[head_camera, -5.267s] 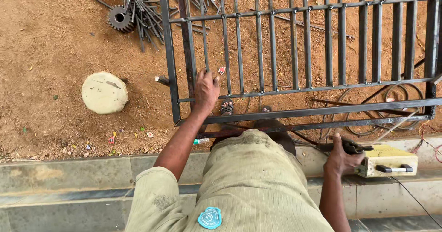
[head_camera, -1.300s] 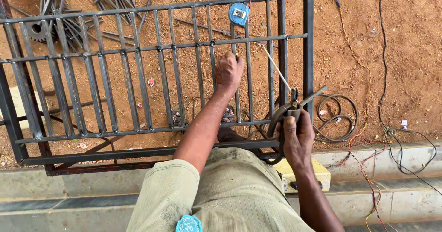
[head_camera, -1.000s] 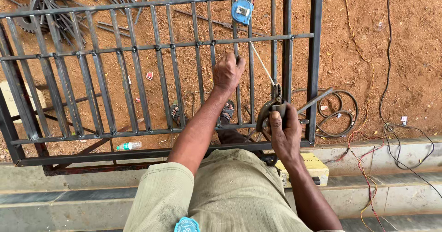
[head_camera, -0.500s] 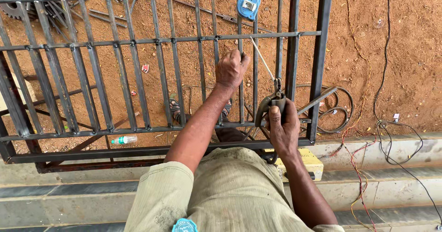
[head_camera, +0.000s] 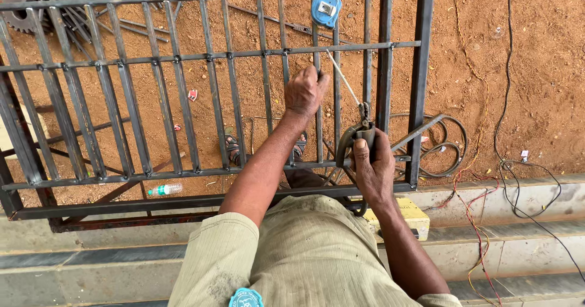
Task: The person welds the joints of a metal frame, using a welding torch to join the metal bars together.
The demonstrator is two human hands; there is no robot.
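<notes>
Red dirt ground is lying beneath a metal gate [head_camera: 213, 87] as the left hand [head_camera: 304, 92] is gripping a bar and the right hand [head_camera: 373, 170] is clasping a welding holder [head_camera: 356, 135] with its rod [head_camera: 342, 78].

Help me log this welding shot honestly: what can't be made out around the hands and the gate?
Head view only:
- Rod tip: too thin to tell whether it touches the vertical bar.
- Left hand: its fingers cover the bar where it grips.
- Right hand: hides most of the electrode holder handle.
- Gate frame: left end cut off by the picture edge.
- Yellow box: mostly behind the right arm.
</notes>
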